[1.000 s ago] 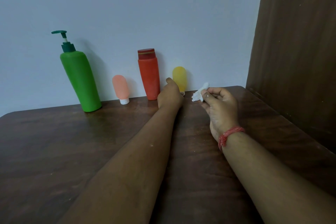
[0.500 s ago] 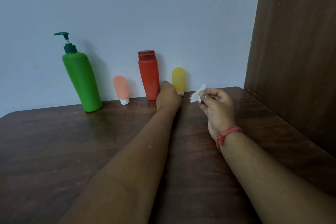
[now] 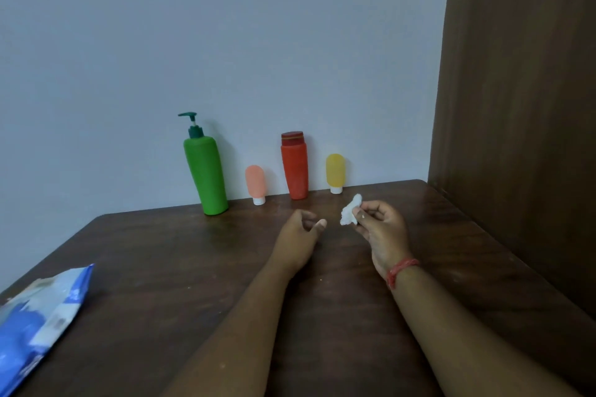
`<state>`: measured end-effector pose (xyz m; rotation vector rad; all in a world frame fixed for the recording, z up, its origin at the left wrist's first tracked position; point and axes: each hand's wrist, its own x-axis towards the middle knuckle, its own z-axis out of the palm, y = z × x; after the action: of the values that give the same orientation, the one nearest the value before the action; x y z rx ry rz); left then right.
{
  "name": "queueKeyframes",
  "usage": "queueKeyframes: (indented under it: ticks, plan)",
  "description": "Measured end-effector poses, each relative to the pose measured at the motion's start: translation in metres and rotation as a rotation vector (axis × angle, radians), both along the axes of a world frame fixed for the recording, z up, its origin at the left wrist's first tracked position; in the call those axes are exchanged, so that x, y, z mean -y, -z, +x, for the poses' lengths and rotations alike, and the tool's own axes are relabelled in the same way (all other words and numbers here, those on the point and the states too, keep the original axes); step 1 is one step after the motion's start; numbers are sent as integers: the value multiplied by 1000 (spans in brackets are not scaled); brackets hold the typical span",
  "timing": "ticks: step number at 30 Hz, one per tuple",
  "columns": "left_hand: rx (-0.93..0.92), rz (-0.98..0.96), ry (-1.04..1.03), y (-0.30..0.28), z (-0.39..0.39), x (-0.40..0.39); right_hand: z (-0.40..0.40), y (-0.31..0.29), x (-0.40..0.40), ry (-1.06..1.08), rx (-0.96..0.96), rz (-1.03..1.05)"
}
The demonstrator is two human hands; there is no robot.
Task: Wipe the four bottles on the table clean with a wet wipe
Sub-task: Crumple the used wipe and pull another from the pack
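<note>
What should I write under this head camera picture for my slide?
Right hand pinches a crumpled wet wipe before four bottles.

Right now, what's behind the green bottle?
Just the plain pale wall stands behind the green pump bottle. The strip of wall straight behind the bottle is covered, so I can't see it.

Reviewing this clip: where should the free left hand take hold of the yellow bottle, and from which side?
Probably around its rounded upper body, from the front. The yellow bottle stands cap-down against the wall, so the back is closed off, and the white cap sits on the table. The left hand is empty nearby.
</note>
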<state>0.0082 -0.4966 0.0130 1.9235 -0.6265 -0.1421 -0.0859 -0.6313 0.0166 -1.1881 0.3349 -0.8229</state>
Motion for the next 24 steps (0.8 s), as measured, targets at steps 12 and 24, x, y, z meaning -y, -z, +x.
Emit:
queueKeyframes:
  ticks: [12,24]
  plan:
    - [-152,-165,-15,3,-123,-122,-85,9,-143,-148,-12,-30]
    - [-237,-236,-94,9,-184,-198,-141,11,-206,-197,-97,-205]
